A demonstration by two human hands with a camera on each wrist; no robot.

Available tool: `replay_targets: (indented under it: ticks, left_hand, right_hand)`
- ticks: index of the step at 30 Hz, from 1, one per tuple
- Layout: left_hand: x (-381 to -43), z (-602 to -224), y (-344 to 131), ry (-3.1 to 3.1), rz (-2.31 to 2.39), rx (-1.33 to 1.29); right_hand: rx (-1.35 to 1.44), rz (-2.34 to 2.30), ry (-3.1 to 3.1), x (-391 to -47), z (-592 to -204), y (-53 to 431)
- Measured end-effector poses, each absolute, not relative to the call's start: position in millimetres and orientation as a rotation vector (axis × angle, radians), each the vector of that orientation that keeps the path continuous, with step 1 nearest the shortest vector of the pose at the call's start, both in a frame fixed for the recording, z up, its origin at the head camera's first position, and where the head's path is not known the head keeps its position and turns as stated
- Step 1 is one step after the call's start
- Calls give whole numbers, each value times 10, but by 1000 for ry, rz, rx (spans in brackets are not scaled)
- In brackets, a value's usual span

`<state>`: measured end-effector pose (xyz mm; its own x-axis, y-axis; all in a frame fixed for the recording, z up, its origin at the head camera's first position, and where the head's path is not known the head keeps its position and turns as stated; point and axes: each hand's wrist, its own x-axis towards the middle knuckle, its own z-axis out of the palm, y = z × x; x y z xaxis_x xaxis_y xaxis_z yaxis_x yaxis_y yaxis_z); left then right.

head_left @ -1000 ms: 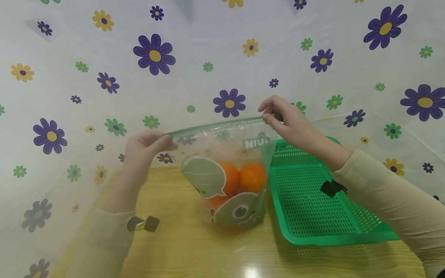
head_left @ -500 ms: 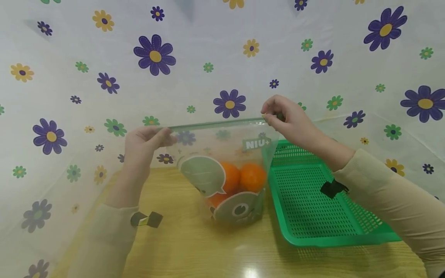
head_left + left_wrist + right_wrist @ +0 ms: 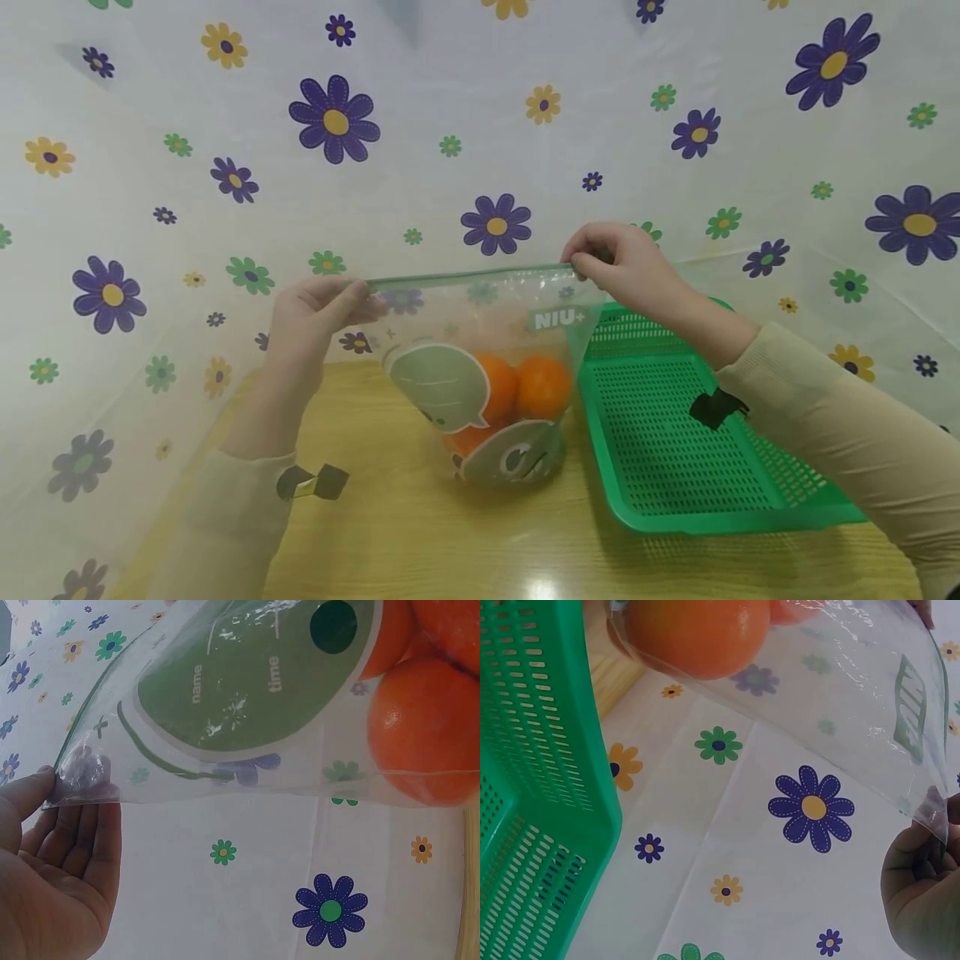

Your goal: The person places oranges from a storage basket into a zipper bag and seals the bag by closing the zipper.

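A clear zip bag [image 3: 465,312] with green prints and a "NIU+" label stands upright on the table, its green zip edge stretched between both hands. Several oranges [image 3: 544,387] lie in its lower part, partly hidden behind the prints. At the bag's top left corner, the left hand [image 3: 318,321] pinches the edge between thumb and fingers; the left wrist view shows this corner [image 3: 79,784] too. The right hand [image 3: 622,262] pinches the opposite top corner. In the right wrist view, that hand [image 3: 926,877] appears at the lower right, with an orange [image 3: 697,634] inside the bag.
A green perforated basket [image 3: 626,508] stands just right of the bag, under the right forearm. The wooden table [image 3: 375,533] reaches to a white flowered cloth [image 3: 427,92] hung behind and at the sides.
The right hand has come down slightly, and the bag's top edge has lowered with it. The left hand has barely shifted. Both hands keep their pinch on the corners.
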<state>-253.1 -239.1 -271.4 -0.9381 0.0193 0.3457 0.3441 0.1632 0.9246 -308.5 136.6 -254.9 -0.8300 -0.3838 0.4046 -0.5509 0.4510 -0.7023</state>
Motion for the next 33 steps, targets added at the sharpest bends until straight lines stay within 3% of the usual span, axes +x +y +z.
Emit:
replay_targets:
  ticks: [18,27,33]
  left_hand:
    - [-2524,-2727,-2390,-2183,-1851,-269]
    - [-2547,-2680,-2376,-2197,-1826,-236]
    - [-2554,-2579,-2359,-2305,-1727,-193]
  right_hand:
    - [810,1430,-2614,-3055,-2554,1416]
    - [737,1808,-2636,-3099,-2629,1495]
    - [546,2042,-2663,-3100,-2622,1515]
